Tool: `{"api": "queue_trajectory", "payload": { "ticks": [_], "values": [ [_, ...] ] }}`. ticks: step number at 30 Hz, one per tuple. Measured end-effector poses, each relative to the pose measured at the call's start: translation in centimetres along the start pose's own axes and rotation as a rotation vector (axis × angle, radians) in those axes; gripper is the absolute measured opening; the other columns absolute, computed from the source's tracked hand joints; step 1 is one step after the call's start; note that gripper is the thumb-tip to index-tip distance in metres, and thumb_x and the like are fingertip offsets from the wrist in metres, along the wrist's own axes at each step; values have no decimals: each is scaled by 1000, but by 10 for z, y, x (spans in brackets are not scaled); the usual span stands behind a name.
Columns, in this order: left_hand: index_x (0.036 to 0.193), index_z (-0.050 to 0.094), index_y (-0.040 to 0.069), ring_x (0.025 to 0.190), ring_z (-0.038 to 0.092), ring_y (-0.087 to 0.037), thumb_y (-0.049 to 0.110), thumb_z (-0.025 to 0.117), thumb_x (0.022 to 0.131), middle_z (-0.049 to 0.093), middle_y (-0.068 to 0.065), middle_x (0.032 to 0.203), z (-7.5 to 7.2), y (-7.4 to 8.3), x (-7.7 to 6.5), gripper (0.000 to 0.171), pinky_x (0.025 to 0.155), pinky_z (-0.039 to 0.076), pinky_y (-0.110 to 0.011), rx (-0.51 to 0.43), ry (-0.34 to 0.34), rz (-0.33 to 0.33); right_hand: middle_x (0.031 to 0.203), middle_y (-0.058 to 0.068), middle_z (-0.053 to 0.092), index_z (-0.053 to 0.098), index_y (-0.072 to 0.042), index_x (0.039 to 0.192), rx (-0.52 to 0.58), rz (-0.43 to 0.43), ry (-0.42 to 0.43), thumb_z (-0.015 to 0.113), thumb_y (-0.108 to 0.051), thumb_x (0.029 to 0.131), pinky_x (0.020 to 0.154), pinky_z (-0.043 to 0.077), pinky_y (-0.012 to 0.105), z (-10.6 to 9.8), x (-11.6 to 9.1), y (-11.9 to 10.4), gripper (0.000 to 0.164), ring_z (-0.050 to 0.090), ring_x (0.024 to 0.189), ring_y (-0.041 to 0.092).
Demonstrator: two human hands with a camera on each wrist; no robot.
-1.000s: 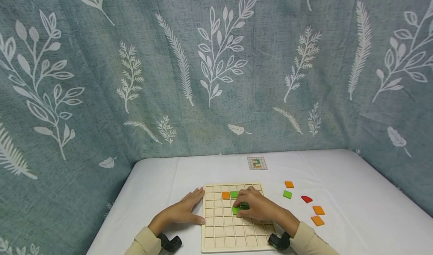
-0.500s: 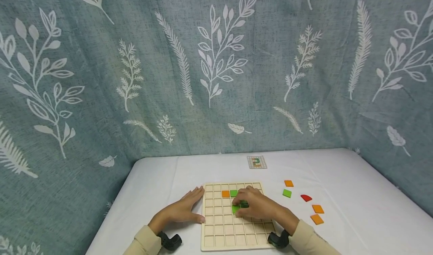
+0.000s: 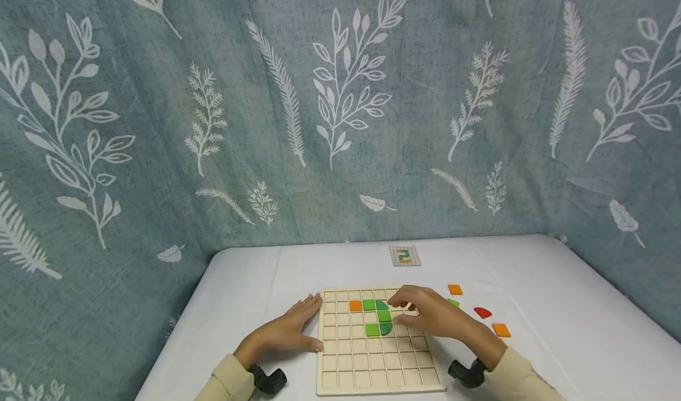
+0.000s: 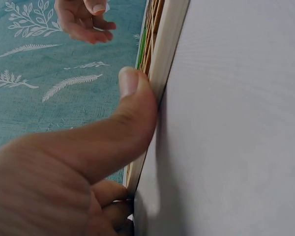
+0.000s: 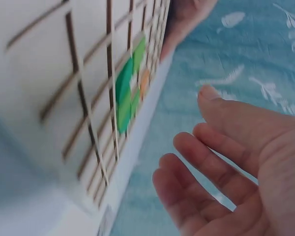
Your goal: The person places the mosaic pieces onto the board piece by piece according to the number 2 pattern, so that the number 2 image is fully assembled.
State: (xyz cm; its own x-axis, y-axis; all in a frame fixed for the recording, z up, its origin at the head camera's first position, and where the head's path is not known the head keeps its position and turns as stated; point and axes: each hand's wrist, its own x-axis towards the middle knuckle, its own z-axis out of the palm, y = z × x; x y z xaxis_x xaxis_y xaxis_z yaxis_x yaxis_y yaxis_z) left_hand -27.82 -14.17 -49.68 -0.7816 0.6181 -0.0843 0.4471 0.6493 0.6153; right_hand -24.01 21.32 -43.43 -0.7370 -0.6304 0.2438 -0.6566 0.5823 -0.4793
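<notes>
A pale wooden grid board [image 3: 351, 362] lies on the white table. Set in its cells are an orange square tile [image 3: 355, 306], light green square tiles [image 3: 372, 330] and dark green quarter-round tiles [image 3: 385, 329], forming a hooked shape. My left hand [image 3: 284, 333] rests at the board's left edge, fingers straight; in the left wrist view its thumb [image 4: 132, 105] presses against the board's side. Over the right part of the board hovers my right hand [image 3: 433, 312], its fingers loosely bent. The right wrist view shows nothing between those fingers [image 5: 179, 187].
Right of the board lie loose tiles: orange squares [image 3: 501, 330], a red quarter-round tile [image 3: 483, 313] and a green square [image 3: 453, 301], partly covered by the right hand. A small pattern card [image 3: 405, 256] lies behind the board. A leaf-printed curtain [image 3: 298, 212] hangs behind the table.
My right hand has lifted off the green tiles and moved right, uncovering the tiles it was over. My left hand stays at the board's edge.
</notes>
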Motion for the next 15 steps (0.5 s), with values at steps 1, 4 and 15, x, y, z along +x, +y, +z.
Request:
{"api": "queue_trajectory", "payload": {
  "ticks": [1, 4, 15],
  "values": [
    [159, 16, 0, 157, 7, -33, 54, 77, 79, 10, -16, 168, 0, 0, 0, 114, 126, 6, -56, -3, -1, 2, 112, 12, 70, 69, -6, 115, -4, 10, 15, 73, -19, 92, 78, 60, 31, -5, -4, 2, 27, 68, 97, 25],
    [159, 16, 1, 157, 7, -32, 55, 78, 78, 10, -16, 168, 1, 0, 1, 115, 126, 6, -56, -3, -1, -1, 110, 11, 70, 69, -7, 114, -29, 45, 69, 72, -22, 93, 77, 61, 33, -20, -18, 9, 26, 69, 95, 23],
    [159, 17, 1, 157, 7, -32, 56, 77, 77, 11, -16, 168, 0, 0, 2, 115, 126, 7, -56, 4, 4, -5, 106, 6, 71, 71, -6, 112, -86, 341, 161, 75, -25, 90, 72, 57, 24, -63, -64, 47, 29, 65, 90, 13]
  ]
}}
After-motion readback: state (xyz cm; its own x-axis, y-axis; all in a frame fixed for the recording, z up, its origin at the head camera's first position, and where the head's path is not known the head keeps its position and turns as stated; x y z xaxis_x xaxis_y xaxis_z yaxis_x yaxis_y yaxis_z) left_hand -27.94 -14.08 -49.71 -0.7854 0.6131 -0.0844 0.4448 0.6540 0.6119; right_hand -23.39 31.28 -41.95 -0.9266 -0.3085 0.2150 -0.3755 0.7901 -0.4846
